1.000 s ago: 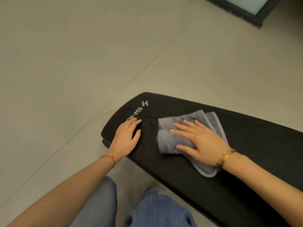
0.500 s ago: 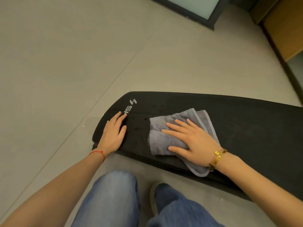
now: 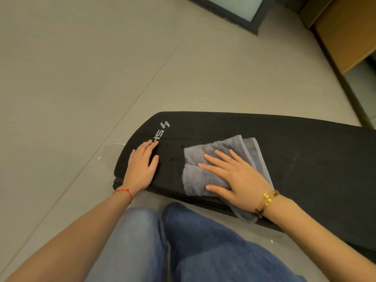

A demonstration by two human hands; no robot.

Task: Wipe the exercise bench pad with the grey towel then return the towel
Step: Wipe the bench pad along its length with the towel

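The black exercise bench pad (image 3: pixel 295 157) runs from the middle to the right edge of the head view, with white lettering at its rounded left end. A folded grey towel (image 3: pixel 198 157) lies flat on the pad. My right hand (image 3: pixel 234 176) presses flat on the towel with fingers spread; part of the towel hangs over the pad's near edge under my wrist. My left hand (image 3: pixel 142 165) rests flat on the pad's left end, fingers together, a short way left of the towel and holding nothing.
Beige tiled floor (image 3: pixel 81 78) lies to the left and beyond the pad. A dark-framed glass panel (image 3: pixel 242 11) and a wooden cabinet (image 3: pixel 345 31) stand at the top right. My jeans-clad legs (image 3: pixel 183 241) are close against the pad's near edge.
The view has turned, so the pad lies more level in the frame. Both hands and the towel keep roughly the same place on the pad. My legs have come closer to the pad.
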